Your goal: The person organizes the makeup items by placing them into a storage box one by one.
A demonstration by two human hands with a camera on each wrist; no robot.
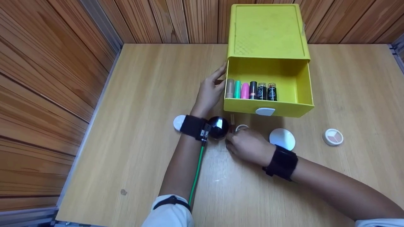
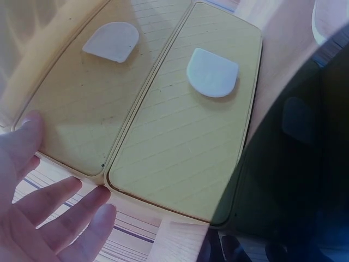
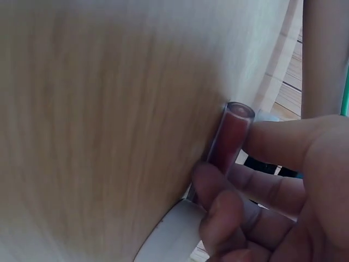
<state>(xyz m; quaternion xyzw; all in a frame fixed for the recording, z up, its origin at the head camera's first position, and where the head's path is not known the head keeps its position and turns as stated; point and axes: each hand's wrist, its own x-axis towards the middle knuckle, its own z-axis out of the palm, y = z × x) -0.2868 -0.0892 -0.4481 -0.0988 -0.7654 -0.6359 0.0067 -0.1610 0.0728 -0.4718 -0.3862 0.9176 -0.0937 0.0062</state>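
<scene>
My right hand (image 1: 251, 146) pinches a clear lip gloss tube (image 3: 232, 136) with red inside, low over the table in front of the drawer. In the right wrist view the thumb and fingers close around the tube, and a white round item (image 3: 174, 234) lies just beside it. With fingers extended, my left hand (image 1: 210, 91) touches the left side of the pulled-out yellow drawer (image 1: 268, 108). Inside, along its left front, stands a row of several lipsticks and small tubes (image 1: 245, 90). In the left wrist view, white handles (image 2: 212, 73) mark the drawer fronts.
A white disc (image 1: 283, 138) lies beside the right wrist, and a small round palette (image 1: 333, 137) is farther right. Another white item (image 1: 179, 123) is partly hidden by the left wristband. The yellow drawer box (image 1: 266, 31) stands against the wooden back wall (image 1: 202, 20).
</scene>
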